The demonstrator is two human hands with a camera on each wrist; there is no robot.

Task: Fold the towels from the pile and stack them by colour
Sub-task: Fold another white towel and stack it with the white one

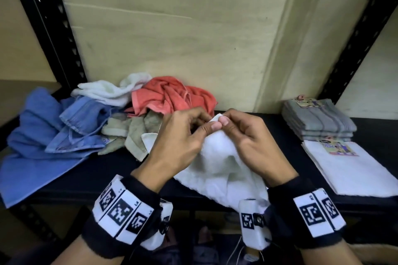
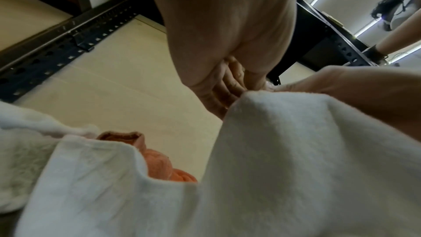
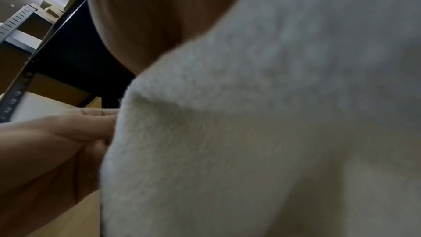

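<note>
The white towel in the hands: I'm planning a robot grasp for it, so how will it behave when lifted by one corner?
Probably floppy: the white towel sags in folds below where the left hand and right hand pinch its corner. Likely light, since fingertips alone hold it up. Its fuzzy pile suggests it won't slip from a grip.
</note>
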